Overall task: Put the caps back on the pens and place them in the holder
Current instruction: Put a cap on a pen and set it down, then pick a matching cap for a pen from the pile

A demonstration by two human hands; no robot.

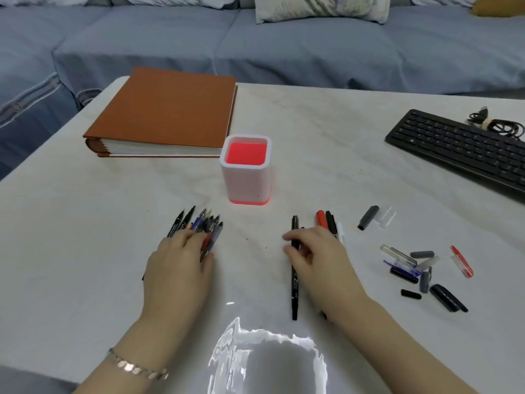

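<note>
Across the pale, marble-veined bench point(326, 115) I watched a bright patch of glare sit at the near edge. Beyond the far edge ran a blue-covered sofa point(255, 49) with a light cushion point(321, 7) on it. A brown album point(167, 109) lay flat at the far left. A black keyboard point(460, 149) ran off the right side, with a coiled cable point(495, 125) behind it. The holder point(246, 177), white with a red inside and base, stood upright near the middle.

Nearer and to its left, the left hand point(179, 265) gripped a bundle of uncapped pens point(206, 223) that lay on the surface, tips pointing far. The right hand point(315, 251), well apart from the left, pinched a black marker point(294, 288) lying lengthwise. A red marker point(320, 218) and a second black one lay just beside its fingers. Loose caps point(420, 271) were scattered at the near right, and a grey cap point(368, 217) lay farther off.
</note>
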